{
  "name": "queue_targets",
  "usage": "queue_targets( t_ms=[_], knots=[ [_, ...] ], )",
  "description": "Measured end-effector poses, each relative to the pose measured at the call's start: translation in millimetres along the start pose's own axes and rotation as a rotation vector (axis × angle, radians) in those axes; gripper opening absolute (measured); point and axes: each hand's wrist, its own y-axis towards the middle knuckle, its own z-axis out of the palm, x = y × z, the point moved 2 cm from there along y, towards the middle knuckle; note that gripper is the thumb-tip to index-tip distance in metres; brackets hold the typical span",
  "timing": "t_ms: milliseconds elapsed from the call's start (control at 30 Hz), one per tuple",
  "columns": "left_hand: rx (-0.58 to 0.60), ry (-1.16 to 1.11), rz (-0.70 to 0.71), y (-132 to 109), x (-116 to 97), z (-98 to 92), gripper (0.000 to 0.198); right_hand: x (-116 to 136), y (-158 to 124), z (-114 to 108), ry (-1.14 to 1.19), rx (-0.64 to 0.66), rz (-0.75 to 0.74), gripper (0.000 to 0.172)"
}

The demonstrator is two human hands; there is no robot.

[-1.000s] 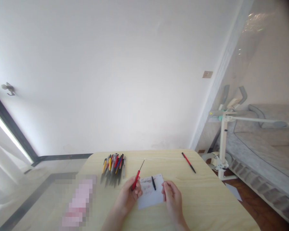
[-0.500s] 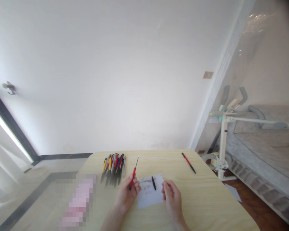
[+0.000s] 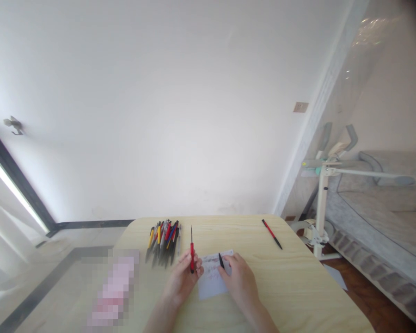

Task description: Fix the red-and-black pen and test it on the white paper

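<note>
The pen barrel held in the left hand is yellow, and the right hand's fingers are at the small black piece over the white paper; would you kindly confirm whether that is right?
Not quite: the head view shows that the pen barrel held in the left hand is red, not yellow. The rest stands: the right hand's fingers are at the small black piece over the white paper.

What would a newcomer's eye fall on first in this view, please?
Probably the red pen held in the left hand, near the middle of the table, its thin rod pointing away. Next might come the bunch of pens at the table's far left, then the right hand at the black piece over the paper.
</note>
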Motion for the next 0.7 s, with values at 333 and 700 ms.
queue_targets(
  t_ms=[333, 700],
  knots=[
    [-0.079, 0.206, 0.052, 4, 0, -0.7, 0.010, -4, 4, 3, 0.073, -0.037, 0.037, 0.017],
    [-0.112, 0.509, 0.113, 6, 4, 1.2, 0.018, -59, 14, -25, 0.332, -0.120, 0.259, 0.030]
  ],
)
